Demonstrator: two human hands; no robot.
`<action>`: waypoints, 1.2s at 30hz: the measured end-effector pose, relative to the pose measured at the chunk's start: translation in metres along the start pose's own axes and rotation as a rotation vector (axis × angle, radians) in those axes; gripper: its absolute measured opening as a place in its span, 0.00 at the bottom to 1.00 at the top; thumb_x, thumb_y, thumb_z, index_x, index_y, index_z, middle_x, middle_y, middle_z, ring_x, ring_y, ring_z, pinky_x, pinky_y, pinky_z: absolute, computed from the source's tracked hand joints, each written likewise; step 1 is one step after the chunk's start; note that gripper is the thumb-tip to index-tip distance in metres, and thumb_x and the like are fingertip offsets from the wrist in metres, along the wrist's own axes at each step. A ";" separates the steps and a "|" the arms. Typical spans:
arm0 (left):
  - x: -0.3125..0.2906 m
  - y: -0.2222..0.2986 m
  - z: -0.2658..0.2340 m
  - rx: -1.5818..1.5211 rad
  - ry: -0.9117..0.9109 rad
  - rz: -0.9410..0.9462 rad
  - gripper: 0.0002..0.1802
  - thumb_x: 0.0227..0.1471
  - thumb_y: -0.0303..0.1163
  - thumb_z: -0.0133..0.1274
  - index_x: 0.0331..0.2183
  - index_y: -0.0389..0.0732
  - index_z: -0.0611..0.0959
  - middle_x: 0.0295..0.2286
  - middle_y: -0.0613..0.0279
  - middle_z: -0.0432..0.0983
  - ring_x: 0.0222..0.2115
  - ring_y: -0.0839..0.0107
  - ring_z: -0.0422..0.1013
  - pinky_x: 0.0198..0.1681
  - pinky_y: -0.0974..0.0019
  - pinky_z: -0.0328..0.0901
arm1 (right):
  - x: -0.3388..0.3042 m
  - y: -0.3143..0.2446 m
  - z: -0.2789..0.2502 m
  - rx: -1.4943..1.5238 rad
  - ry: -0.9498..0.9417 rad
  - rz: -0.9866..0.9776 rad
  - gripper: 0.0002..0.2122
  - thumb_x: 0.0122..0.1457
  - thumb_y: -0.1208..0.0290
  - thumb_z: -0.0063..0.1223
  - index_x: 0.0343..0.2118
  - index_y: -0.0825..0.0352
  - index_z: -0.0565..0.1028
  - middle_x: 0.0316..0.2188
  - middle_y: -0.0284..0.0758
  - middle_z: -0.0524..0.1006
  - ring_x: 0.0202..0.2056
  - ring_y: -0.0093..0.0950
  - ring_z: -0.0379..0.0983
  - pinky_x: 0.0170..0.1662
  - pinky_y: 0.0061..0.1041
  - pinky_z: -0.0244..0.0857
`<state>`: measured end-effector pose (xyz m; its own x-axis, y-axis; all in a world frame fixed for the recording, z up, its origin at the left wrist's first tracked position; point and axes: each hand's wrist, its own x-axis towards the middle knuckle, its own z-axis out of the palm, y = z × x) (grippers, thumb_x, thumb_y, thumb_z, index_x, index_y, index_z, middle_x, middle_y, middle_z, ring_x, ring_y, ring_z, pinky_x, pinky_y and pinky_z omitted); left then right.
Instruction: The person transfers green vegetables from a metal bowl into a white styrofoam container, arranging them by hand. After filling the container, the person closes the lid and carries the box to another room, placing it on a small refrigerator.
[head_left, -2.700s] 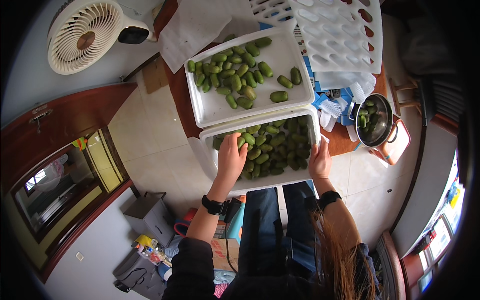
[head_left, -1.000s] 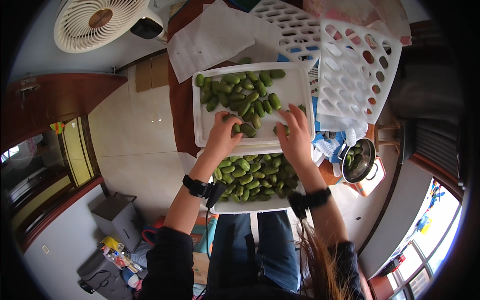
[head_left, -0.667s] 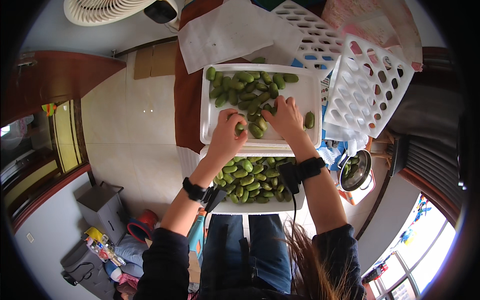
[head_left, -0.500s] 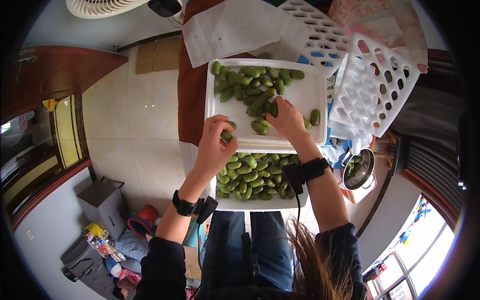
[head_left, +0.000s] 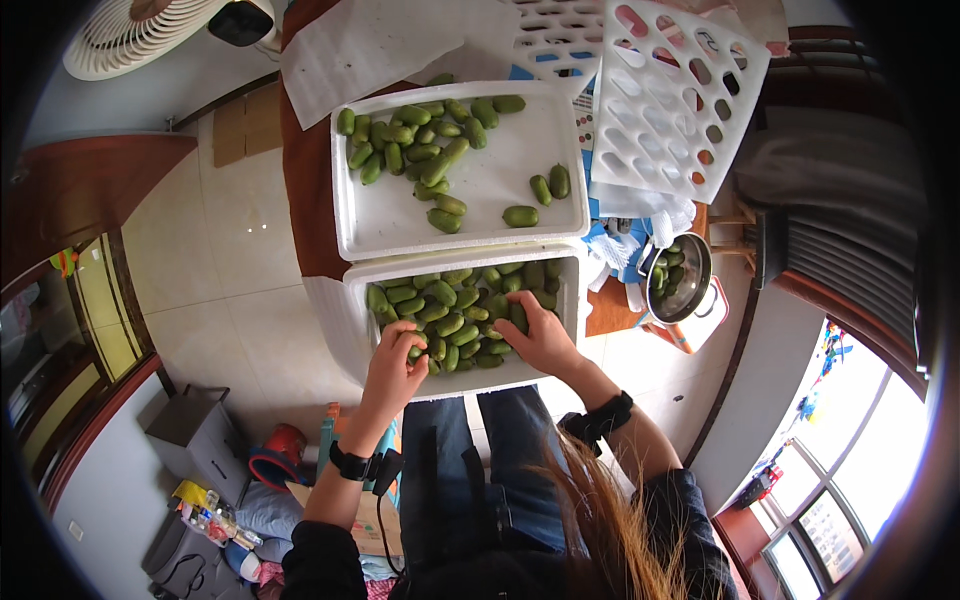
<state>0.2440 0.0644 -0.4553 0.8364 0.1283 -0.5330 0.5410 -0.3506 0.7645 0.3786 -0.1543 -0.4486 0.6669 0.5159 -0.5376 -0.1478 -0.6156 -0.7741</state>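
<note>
Small green cucumbers point(head_left: 450, 325) fill a white foam box point(head_left: 340, 310) in front of my legs. My left hand point(head_left: 395, 368) is at its near left part, fingers curled round a cucumber point(head_left: 418, 343) that they partly hide. My right hand point(head_left: 540, 338) reaches into the right side, with thumb and fingers closed on another cucumber point(head_left: 518, 316). Just beyond the box lies a shallow white foam tray point(head_left: 490, 165). Most of its cucumbers point(head_left: 400, 135) are heaped at the left and far side; several lie apart at the right.
Perforated white foam sheets point(head_left: 665, 105) lean at the far right, and white paper point(head_left: 370, 50) lies at the far left. A metal pot point(head_left: 703, 285) with cucumbers stands to the right. A fan point(head_left: 140, 35) is at the upper left. Near the floor's left side is a red bucket point(head_left: 285, 442).
Both hands have moved from the foam tray back toward me, into the foam box. The tray holds fewer cucumbers near its front edge. The whole view has shifted.
</note>
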 end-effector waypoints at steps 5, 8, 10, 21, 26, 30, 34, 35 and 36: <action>-0.004 -0.004 0.014 0.129 0.182 0.117 0.15 0.45 0.21 0.59 0.37 0.37 0.74 0.49 0.51 0.61 0.31 0.62 0.72 0.28 0.70 0.73 | -0.028 0.045 0.019 0.292 0.097 0.174 0.21 0.59 0.69 0.53 0.50 0.70 0.58 0.29 0.43 0.77 0.27 0.36 0.75 0.30 0.31 0.67; -0.008 0.000 0.023 0.113 0.361 0.185 0.16 0.45 0.22 0.60 0.38 0.37 0.74 0.46 0.51 0.65 0.30 0.62 0.71 0.29 0.70 0.72 | -0.038 0.060 0.023 0.394 0.136 0.084 0.21 0.60 0.70 0.52 0.51 0.70 0.56 0.27 0.36 0.74 0.22 0.22 0.68 0.25 0.24 0.64; -0.010 0.002 0.027 0.101 0.326 0.186 0.16 0.45 0.22 0.61 0.37 0.37 0.75 0.42 0.52 0.68 0.30 0.63 0.72 0.28 0.69 0.71 | -0.041 0.065 0.021 0.312 0.128 0.060 0.18 0.60 0.69 0.52 0.48 0.71 0.60 0.28 0.41 0.76 0.25 0.31 0.73 0.28 0.29 0.66; -0.018 0.020 0.070 0.020 0.192 0.139 0.12 0.49 0.26 0.60 0.36 0.37 0.76 0.31 0.60 0.76 0.25 0.70 0.73 0.28 0.71 0.69 | -0.066 0.055 0.007 0.002 0.182 -0.042 0.12 0.61 0.68 0.50 0.45 0.68 0.68 0.30 0.43 0.79 0.33 0.39 0.76 0.37 0.30 0.68; -0.012 0.023 0.082 0.197 0.102 0.213 0.14 0.48 0.27 0.60 0.38 0.38 0.76 0.31 0.59 0.76 0.24 0.67 0.72 0.28 0.68 0.67 | -0.087 0.059 -0.006 0.072 0.208 -0.009 0.12 0.60 0.74 0.50 0.46 0.69 0.68 0.27 0.38 0.78 0.28 0.27 0.76 0.33 0.23 0.68; -0.004 0.031 0.101 0.252 0.099 0.289 0.16 0.48 0.28 0.59 0.40 0.39 0.75 0.32 0.57 0.75 0.27 0.59 0.71 0.30 0.63 0.67 | -0.093 0.084 -0.018 0.215 0.502 -0.066 0.14 0.57 0.73 0.55 0.45 0.66 0.66 0.29 0.40 0.77 0.28 0.35 0.76 0.31 0.30 0.68; 0.003 0.035 0.109 0.303 0.041 0.277 0.22 0.51 0.29 0.56 0.49 0.41 0.71 0.37 0.50 0.73 0.37 0.50 0.70 0.38 0.57 0.66 | -0.081 0.146 -0.094 -0.080 0.815 0.097 0.12 0.58 0.68 0.55 0.42 0.66 0.70 0.28 0.39 0.77 0.29 0.35 0.75 0.32 0.30 0.67; 0.005 0.036 0.112 0.288 0.060 0.312 0.22 0.51 0.29 0.55 0.49 0.41 0.71 0.36 0.50 0.73 0.37 0.50 0.70 0.38 0.56 0.66 | -0.073 0.162 -0.113 -0.099 0.898 0.109 0.12 0.58 0.66 0.55 0.41 0.67 0.71 0.28 0.39 0.77 0.28 0.35 0.75 0.32 0.30 0.67; 0.007 0.037 0.115 0.282 0.081 0.332 0.23 0.51 0.29 0.55 0.49 0.41 0.70 0.35 0.50 0.73 0.37 0.50 0.70 0.39 0.56 0.66 | -0.068 0.176 -0.129 -0.168 0.939 0.113 0.12 0.58 0.65 0.55 0.40 0.67 0.72 0.28 0.39 0.77 0.28 0.34 0.75 0.33 0.30 0.67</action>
<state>0.2598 -0.0541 -0.4722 0.9711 0.0346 -0.2363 0.2058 -0.6232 0.7545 0.4020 -0.3744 -0.5050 0.9788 -0.1951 -0.0626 -0.1897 -0.7473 -0.6368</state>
